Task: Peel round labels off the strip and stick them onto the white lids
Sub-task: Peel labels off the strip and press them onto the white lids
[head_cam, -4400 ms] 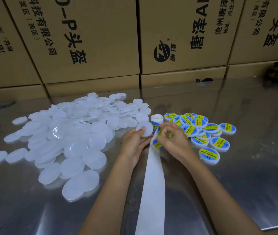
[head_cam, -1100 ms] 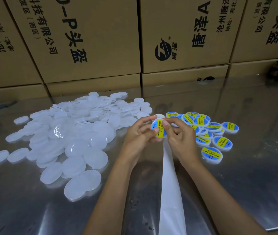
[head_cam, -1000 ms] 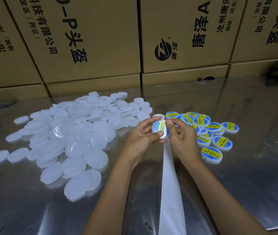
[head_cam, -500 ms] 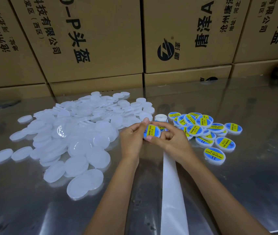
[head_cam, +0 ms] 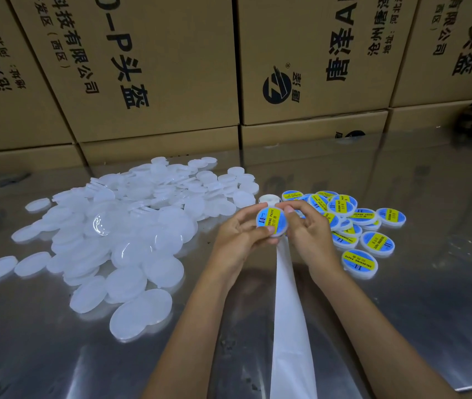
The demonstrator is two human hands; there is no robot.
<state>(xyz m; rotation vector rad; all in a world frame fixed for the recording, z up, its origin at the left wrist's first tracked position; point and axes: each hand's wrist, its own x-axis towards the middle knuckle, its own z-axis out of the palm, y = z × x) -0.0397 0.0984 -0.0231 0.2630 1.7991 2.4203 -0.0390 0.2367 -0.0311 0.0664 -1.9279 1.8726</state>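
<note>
Both hands pinch one labelled lid point(head_cam: 272, 223): left hand point(head_cam: 237, 240) and right hand point(head_cam: 309, 234) gripping opposite edges; the finished pile point(head_cam: 370, 226) lies just right, nearer the right hand.

Held lid point(head_cam: 272, 222): blue-and-yellow round label reading "…ERING PASTE", figure "11". Nearest labelled lid point(head_cam: 359, 263) at right: "SOLDERING PASTE", "11". Cardboard boxes point(head_cam: 154, 61) along the far side: inverted black Chinese print, "-P" among it; circular black logo point(head_cam: 277, 88) with ® mark.
</note>
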